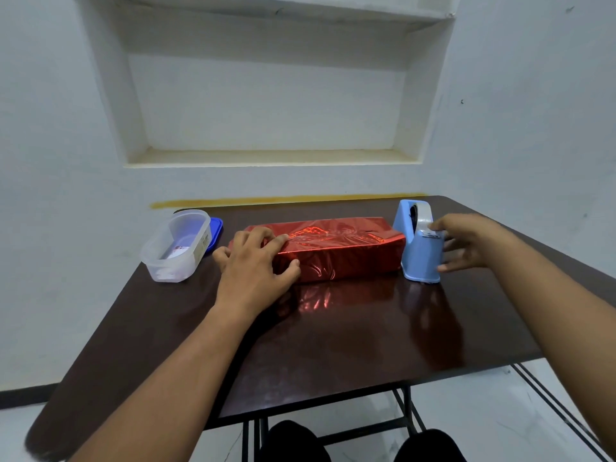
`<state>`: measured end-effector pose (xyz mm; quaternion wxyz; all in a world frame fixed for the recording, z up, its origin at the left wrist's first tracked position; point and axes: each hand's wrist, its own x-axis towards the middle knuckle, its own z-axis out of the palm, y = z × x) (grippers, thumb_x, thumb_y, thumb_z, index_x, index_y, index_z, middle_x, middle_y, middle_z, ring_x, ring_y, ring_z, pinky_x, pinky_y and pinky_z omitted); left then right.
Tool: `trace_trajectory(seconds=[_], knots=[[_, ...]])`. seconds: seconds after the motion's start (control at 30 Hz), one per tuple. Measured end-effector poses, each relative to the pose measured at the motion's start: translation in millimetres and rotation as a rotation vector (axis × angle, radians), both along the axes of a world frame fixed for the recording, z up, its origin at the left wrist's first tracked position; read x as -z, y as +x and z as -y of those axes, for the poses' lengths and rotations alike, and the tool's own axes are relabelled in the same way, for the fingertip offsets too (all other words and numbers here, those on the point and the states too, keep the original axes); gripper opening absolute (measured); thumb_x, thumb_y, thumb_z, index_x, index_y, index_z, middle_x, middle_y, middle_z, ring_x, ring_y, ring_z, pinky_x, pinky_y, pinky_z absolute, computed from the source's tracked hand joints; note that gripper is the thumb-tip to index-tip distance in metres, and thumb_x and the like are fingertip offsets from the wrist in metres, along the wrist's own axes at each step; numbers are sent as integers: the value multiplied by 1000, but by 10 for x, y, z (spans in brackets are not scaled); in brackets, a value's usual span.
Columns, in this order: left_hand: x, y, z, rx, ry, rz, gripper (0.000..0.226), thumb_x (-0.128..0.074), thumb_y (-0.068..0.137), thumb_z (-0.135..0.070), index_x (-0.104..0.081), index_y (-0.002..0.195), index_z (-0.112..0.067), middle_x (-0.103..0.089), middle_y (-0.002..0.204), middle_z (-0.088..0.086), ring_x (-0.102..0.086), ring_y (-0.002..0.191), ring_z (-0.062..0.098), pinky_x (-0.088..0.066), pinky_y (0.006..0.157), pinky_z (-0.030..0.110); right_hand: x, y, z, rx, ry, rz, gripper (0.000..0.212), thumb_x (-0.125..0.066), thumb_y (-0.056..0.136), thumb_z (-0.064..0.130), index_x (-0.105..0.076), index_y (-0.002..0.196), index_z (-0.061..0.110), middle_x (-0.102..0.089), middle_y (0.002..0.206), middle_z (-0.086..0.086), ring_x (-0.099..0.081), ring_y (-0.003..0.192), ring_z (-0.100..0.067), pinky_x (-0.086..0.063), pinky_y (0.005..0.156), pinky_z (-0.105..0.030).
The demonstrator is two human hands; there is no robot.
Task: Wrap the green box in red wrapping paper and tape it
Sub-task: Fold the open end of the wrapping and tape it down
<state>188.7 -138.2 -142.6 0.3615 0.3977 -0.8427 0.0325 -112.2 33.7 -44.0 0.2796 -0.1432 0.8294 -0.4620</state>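
Dark glossy counter (333, 345) carries the wrapped box (340, 251); left hand (253, 265) presses its slippery foil end flat, while right hand (466, 245) pinches tape at the dispenser (418, 258).

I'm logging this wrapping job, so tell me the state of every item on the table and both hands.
Box: lying flat, covered in red paper.
Left hand: pressing the box's left end.
Right hand: at the tape dispenser's cutter.
Tape dispenser: upright.
Plastic container: open.
Blue lid: off, behind the container.
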Motion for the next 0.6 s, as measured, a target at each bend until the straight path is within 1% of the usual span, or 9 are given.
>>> trace_trajectory(seconds=[0.07, 0.13, 0.23, 0.27, 0.33, 0.4, 0.47, 0.53, 0.6], knots=[[4, -2, 2, 3, -4, -2, 60, -48, 85, -70, -65, 134, -40, -52, 128, -14, -41, 123, 15, -33, 95, 49, -25, -20, 2, -31, 11, 59, 36, -63, 100, 22, -52, 129, 5, -52, 128, -23, -62, 111, -45, -62, 55, -50], [7, -1, 6, 5, -6, -4, 59, -51, 86, -69, -65, 134, -39, -51, 128, -14, -41, 123, 15, -32, 95, 49, -62, -24, 15, -42, 12, 88, 30, -65, 99, 16, -56, 125, 3, -54, 123, -22, -58, 116, -50, -62, 52, -52], [5, -3, 8, 7, -5, -8, 58, -53, 86, -68, -65, 135, -39, -51, 128, -13, -41, 123, 15, -32, 95, 49, -105, 5, 33, -40, -47, 140, 9, -62, 100, 9, -61, 105, 2, -54, 109, -16, -52, 116, -51, -57, 45, -58], [4, -2, 7, 8, -4, -8, 58, -52, 86, -68, -65, 135, -39, -51, 128, -13, -41, 124, 15, -32, 95, 49, -111, 20, 34, -33, -83, 157, 9, -61, 101, 10, -61, 108, 3, -54, 109, -14, -51, 113, -50, -56, 46, -60], [4, -3, 5, 9, -3, -9, 58, -53, 86, -68, -65, 135, -39, -52, 129, -13, -41, 124, 15, -32, 96, 49, -95, 33, 41, -10, -163, 163, 20, -61, 100, 10, -59, 120, 5, -56, 110, -12, -50, 113, -47, -58, 55, -64], [7, 0, 5, 10, -4, -11, 57, -54, 87, -67, -65, 135, -39, -52, 129, -13, -41, 124, 15, -32, 95, 49, -45, 25, 43, 40, -269, 138, 31, -64, 96, 6, -59, 127, 6, -59, 110, -9, -54, 117, -36, -58, 63, -68], [11, 1, 3, 9, -6, -10, 56, -55, 87, -67, -65, 135, -39, -52, 129, -13, -41, 124, 15, -32, 95, 49, 27, 28, 18, 105, -374, 130, 40, -67, 90, 4, -60, 129, 7, -62, 114, -8, -55, 119, -29, -57, 63, -71], [11, 3, 1, 9, -2, -6, 57, -55, 88, -67, -64, 136, -39, -51, 131, -12, -40, 125, 16, -32, 96, 49, 103, 54, -21, 145, -460, 146, 43, -66, 88, 4, -59, 130, 6, -65, 117, -8, -58, 117, -24, -57, 60, -68], [10, 5, 0, 11, 5, -4, 57, -54, 88, -68, -63, 137, -39, -51, 131, -12, -40, 126, 16, -32, 97, 50, 160, 100, -68, 151, -524, 176, 41, -65, 89, 4, -60, 130, 5, -68, 115, -8, -62, 106, -18, -59, 66, -64]])
